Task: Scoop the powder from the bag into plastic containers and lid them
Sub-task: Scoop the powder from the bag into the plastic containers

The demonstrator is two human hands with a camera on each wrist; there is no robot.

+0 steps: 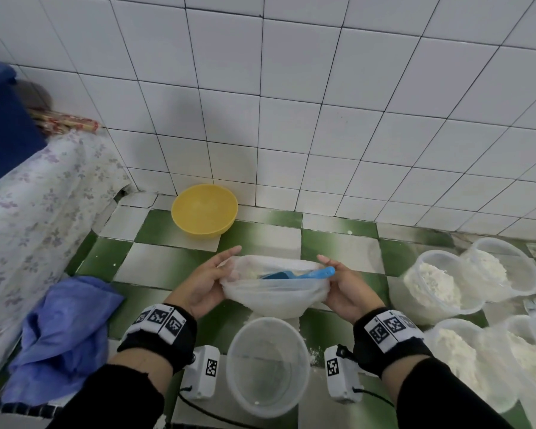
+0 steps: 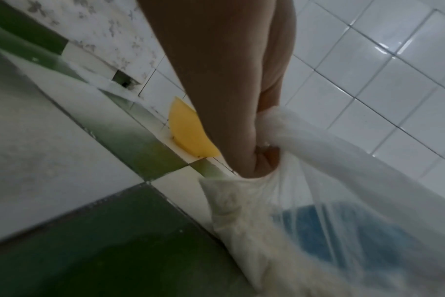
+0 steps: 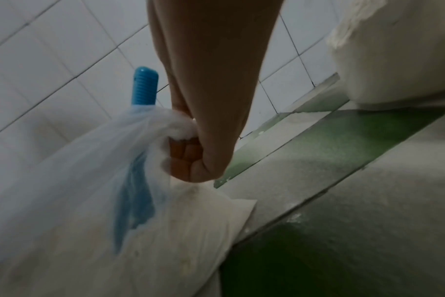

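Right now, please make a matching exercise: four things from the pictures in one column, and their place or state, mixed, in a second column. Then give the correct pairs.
Column 1:
1. blue scoop
2. yellow bowl
3. nearest container
4. blue cloth

Column 2:
a. by the tiled wall
b. empty, no lid
c. inside the bag
d. crumpled at the left

Pairs: 1-c, 2-a, 3-b, 4-d

No legible text — only coded wristband squares (image 1: 160, 317).
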